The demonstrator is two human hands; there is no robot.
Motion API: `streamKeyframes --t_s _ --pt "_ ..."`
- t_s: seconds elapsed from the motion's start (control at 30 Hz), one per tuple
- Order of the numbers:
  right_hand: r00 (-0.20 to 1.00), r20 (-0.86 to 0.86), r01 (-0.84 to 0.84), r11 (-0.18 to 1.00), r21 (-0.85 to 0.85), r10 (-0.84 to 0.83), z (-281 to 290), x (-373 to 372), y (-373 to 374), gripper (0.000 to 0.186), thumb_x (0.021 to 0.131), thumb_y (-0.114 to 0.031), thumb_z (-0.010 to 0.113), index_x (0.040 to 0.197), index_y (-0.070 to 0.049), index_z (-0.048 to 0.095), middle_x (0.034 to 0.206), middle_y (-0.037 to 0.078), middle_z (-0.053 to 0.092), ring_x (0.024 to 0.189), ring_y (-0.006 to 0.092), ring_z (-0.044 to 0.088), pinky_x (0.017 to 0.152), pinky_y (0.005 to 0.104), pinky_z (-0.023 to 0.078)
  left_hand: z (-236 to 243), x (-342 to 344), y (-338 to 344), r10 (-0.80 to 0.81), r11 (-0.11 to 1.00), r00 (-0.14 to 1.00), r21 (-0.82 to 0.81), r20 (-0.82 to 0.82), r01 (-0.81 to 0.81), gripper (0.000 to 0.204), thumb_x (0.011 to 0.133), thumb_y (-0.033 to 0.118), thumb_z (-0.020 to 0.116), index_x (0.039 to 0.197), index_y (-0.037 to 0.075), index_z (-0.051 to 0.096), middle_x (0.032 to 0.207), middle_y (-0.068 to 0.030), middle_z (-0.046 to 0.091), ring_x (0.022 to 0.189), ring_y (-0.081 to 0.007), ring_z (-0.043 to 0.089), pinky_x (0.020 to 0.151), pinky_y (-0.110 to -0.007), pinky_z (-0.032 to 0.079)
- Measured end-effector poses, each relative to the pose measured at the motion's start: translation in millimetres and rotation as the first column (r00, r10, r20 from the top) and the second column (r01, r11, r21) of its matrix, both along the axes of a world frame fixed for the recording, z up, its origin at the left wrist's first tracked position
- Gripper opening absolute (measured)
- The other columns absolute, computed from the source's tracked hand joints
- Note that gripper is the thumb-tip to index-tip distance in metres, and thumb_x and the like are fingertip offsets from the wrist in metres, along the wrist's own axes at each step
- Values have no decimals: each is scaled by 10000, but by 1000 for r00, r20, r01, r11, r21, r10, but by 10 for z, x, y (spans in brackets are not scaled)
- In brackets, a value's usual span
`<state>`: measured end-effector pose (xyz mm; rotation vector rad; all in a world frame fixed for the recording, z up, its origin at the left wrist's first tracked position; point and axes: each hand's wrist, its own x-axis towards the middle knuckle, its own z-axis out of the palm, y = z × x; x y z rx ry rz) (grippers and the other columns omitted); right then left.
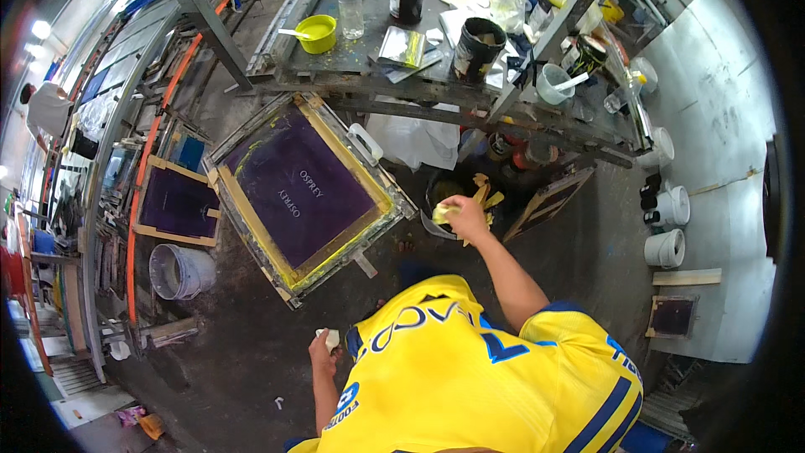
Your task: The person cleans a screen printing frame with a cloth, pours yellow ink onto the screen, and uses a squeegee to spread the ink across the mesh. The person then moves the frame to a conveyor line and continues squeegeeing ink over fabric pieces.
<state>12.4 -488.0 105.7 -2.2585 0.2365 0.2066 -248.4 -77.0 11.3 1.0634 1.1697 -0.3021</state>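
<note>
My right hand (466, 220) is closed on a crumpled yellow-stained rag (443, 213), held over the rim of a dark waste bucket (430, 225). Crumpled strips of tan tape (481, 195) stick up from the bucket beside that hand. Low on the left, my left hand (322, 356) is closed around a white crumpled rag (333, 340). Ahead of me a large screen-printing frame (295, 189) rests tilted, with a dark purple mesh, pale lettering and taped borders smeared with yellow ink. A white-handled tool (366, 143) lies at its right edge.
A metal workbench (369, 82) ahead carries a yellow ink tub (316, 34), a clear bottle (350, 7) and black ink pots (480, 49). A white bucket (182, 272) and a smaller screen (178, 201) stand left. Another frame (549, 201) leans right of the waste bucket.
</note>
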Motion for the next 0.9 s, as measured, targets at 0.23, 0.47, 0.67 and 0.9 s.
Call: streamKeyframes --t_s 0.23,0.47,0.67,0.9 --pt "941 335 33 999 37 -44 752 795 -593 268 783 -74 654 1041 -48 720 1043 161 714 1020 315 675 932 399 511 -151 -128 -67 -387 844 922 395 -20 363 281 947 269 595 980 5 683 869 -139 677 724 -249 648 636 -375 507" --pt "645 730 203 870 -449 226 2155 2734 -1013 319 850 -117 680 1164 -56 670 1119 175 680 1036 338 646 920 413 505 375 164 -305 -247 816 965 520 -85 255 381 989 290 567 823 -37 670 733 -86 641 678 -158 592 616 -362 463" --pt "598 708 -203 925 -322 377 1852 2408 34 285 907 -155 666 1177 -67 679 1123 144 704 1040 289 665 903 380 493 1280 764 -196 -555 276 830 930 -52 243 193 868 187 679 833 -1 661 802 -159 645 802 -348 626 716 -454 467" --pt "699 261 -688 725 -9 666 942 1439 1581 299 877 -131 697 1164 -51 686 1171 168 686 1062 309 660 942 379 499 1879 1973 98 -658 209 746 977 104 48 162 866 123 687 1012 66 729 815 -144 679 763 -311 665 658 -404 497"
